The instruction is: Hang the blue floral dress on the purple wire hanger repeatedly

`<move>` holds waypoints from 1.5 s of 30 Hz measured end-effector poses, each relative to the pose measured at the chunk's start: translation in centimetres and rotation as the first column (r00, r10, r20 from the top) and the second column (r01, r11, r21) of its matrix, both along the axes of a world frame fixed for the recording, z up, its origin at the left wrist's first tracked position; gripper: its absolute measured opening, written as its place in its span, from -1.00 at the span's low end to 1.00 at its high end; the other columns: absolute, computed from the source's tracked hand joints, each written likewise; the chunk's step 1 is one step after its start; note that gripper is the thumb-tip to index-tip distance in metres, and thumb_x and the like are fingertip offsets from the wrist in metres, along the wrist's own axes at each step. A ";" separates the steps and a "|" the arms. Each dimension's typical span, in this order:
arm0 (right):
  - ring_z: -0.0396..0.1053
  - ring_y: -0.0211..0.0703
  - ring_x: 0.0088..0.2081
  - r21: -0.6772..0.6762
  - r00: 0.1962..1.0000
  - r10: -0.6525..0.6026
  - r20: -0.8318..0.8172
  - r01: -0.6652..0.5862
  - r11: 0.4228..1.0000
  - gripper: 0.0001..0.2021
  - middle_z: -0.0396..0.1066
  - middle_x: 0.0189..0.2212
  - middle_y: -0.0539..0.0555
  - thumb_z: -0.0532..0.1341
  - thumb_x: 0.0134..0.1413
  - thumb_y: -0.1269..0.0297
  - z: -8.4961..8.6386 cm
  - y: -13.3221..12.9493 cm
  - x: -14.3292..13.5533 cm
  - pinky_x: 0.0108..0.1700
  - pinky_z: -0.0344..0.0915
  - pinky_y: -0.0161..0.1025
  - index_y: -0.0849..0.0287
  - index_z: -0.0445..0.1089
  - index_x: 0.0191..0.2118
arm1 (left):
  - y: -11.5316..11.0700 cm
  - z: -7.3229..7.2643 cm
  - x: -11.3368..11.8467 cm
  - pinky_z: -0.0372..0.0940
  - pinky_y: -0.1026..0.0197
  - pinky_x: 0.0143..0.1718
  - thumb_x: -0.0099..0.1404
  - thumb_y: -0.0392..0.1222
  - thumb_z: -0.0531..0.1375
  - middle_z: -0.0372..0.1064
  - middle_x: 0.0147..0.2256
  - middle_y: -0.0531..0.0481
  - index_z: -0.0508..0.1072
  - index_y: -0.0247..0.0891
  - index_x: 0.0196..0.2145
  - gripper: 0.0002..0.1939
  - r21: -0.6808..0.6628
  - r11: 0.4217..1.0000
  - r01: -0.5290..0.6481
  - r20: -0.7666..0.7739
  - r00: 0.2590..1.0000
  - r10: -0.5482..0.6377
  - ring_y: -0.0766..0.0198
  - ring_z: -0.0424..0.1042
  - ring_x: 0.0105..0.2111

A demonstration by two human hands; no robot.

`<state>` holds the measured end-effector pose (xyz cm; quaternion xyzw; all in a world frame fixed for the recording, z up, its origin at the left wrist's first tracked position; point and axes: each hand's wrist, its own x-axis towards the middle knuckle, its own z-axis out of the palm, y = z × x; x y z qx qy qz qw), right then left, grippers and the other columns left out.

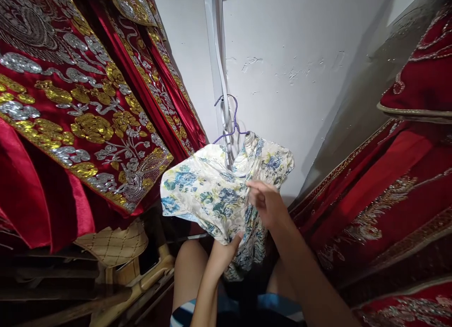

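Observation:
A white blouse with blue and yellow flowers (212,190) hangs from a thin purple hanger (236,122) in the middle of the view. My right hand (266,202) is at the blouse's front edge near the neckline, its thumb and forefinger pinching the fabric. Lower down, my left hand (226,256) holds the same front edge, with the thumb on top and the other fingers hidden beneath the cloth. The blouse's lower part is bunched between my forearms.
Red garments with gold and silver sequins (92,124) hang at the left. More red embroidered cloth (374,195) hangs at the right. A pale strap (219,59) runs down the white wall (282,49). Wooden furniture (141,284) stands at lower left, beside my bare knees.

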<state>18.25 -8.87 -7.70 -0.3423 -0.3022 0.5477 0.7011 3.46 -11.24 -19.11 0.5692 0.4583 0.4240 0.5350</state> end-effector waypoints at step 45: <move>-0.07 -0.38 -0.64 0.239 0.945 -0.234 0.226 0.180 0.954 -0.79 0.08 -0.72 -0.16 0.27 0.02 0.30 1.8 -3.4 -0.9 -0.57 -0.11 -0.33 0.15 0.32 -0.57 | 4.7 17.1 -0.5 0.22 0.12 -0.17 0.45 -0.23 0.12 0.38 -0.31 -0.03 0.48 -0.22 -0.08 -0.84 0.863 0.378 0.336 -0.437 0.871 0.224 0.19 0.34 -0.25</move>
